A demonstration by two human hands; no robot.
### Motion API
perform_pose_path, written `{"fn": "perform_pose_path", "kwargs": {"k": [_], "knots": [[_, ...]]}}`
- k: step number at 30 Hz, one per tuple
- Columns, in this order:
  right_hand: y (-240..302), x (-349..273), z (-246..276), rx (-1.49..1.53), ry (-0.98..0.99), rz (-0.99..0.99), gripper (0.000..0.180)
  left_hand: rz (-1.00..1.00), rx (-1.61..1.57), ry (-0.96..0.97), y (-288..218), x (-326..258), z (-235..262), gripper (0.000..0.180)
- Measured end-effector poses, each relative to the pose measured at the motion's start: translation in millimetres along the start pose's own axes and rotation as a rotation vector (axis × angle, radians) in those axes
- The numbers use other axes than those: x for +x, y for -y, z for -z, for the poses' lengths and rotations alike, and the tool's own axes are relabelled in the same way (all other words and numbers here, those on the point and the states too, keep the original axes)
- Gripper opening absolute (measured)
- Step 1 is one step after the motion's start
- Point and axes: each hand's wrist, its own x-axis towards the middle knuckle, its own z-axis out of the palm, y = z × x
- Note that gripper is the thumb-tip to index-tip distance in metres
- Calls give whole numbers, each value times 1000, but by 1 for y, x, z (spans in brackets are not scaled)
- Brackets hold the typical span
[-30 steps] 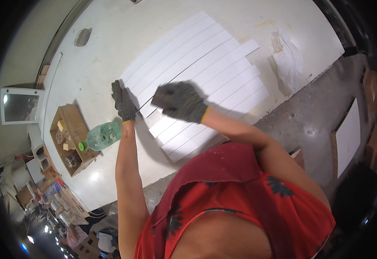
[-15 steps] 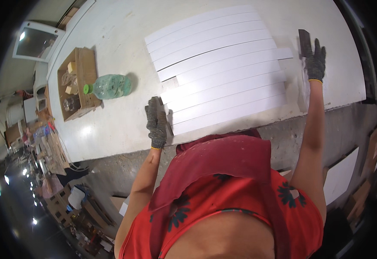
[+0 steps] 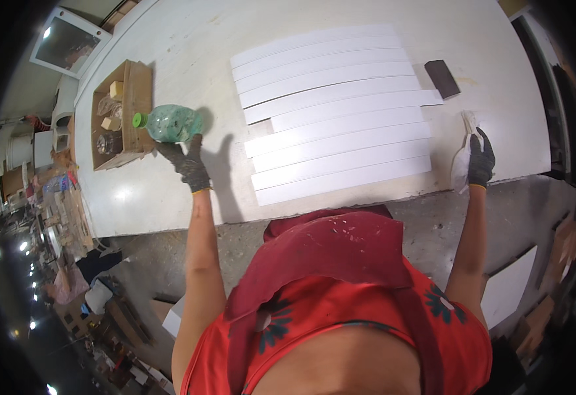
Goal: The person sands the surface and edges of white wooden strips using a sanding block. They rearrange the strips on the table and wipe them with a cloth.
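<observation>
My gloved left hand (image 3: pixel 188 164) reaches to the near side of a clear green plastic bottle (image 3: pixel 174 124) with a green cap. Its thumb and fingers are spread at the bottle, not visibly closed round it. At the table's front right, my gloved right hand (image 3: pixel 481 158) has its fingers drawn together on a crumpled white cloth (image 3: pixel 460 166); part of the grip is hidden. Between the hands lie several long white strips (image 3: pixel 340 118), side by side with uneven ends. A dark brown block (image 3: pixel 442 79) rests beyond the right hand, near the strips' right end.
Left of the bottle stands an open cardboard box (image 3: pixel 137 105) holding pale blocks and clear plastic. All this is on a large white table (image 3: pixel 288 20). A white-framed panel (image 3: pixel 70 43) is at the far left. White boards (image 3: pixel 508 286) lean below the table on the right.
My left hand has moved from the strips' left edge to the bottle. My right hand has left the dark block and come back nearer me onto the cloth. The view has shifted slightly.
</observation>
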Motion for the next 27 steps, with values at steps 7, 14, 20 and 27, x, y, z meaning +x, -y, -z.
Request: {"fn": "perform_pose_path", "kwargs": {"k": [7, 14, 20, 27], "knots": [[162, -6, 60, 673, 628, 0, 38, 78, 99, -50, 16, 40, -3, 122], [220, -47, -149, -448, 118, 786, 53, 130, 356, -22, 63, 69, 27, 98], [196, -50, -169, -62, 202, 679, 43, 399, 13, 120, -18, -5, 20, 81], [258, -81, -156, 1764, 1042, -715, 45, 625, -223, 733, -109, -90, -9, 69]]}}
